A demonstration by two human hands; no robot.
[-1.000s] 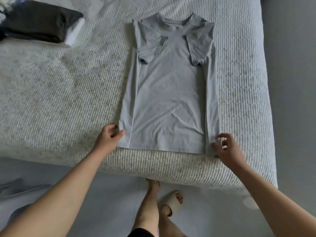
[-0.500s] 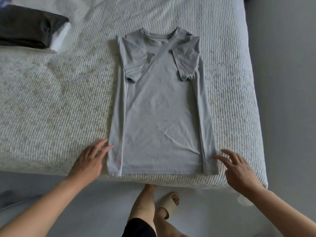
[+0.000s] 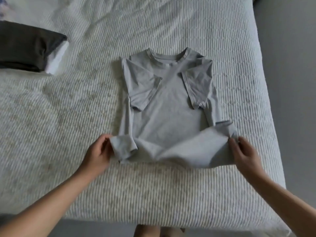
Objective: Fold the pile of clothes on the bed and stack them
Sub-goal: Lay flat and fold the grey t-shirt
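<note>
A: T-shirt (image 3: 164, 106), light grey, lying on the ribbed white bed (image 3: 68, 117), collar at the far end. Both sides and both short sleeves are turned in over the chest. Where is the hem?

B: Lifted off the bed and carried toward the collar. Half a second ago it lay flat along the near edge of the bed, with the whole length of the shirt spread out; now the lower part is doubled up and hangs slack between the two hands.

A: State of the hands?

B: Left hand (image 3: 98, 152) pinches the left bottom corner, fingers curled round the cloth. Right hand (image 3: 244, 152) grips the right bottom corner, thumb on the fabric. In the earlier frame both hands lay flat with straight fingers beside the hem, holding nothing.

A: Position of the hands relative to each other?

B: Well apart, one at each side of the shirt, level with each other.

A: Other items?

B: A folded dark garment (image 3: 29, 47) on top of a folded white one (image 3: 57, 60), stacked at the far left of the bed, well apart from the shirt. Grey floor (image 3: 290, 82) to the right.
</note>
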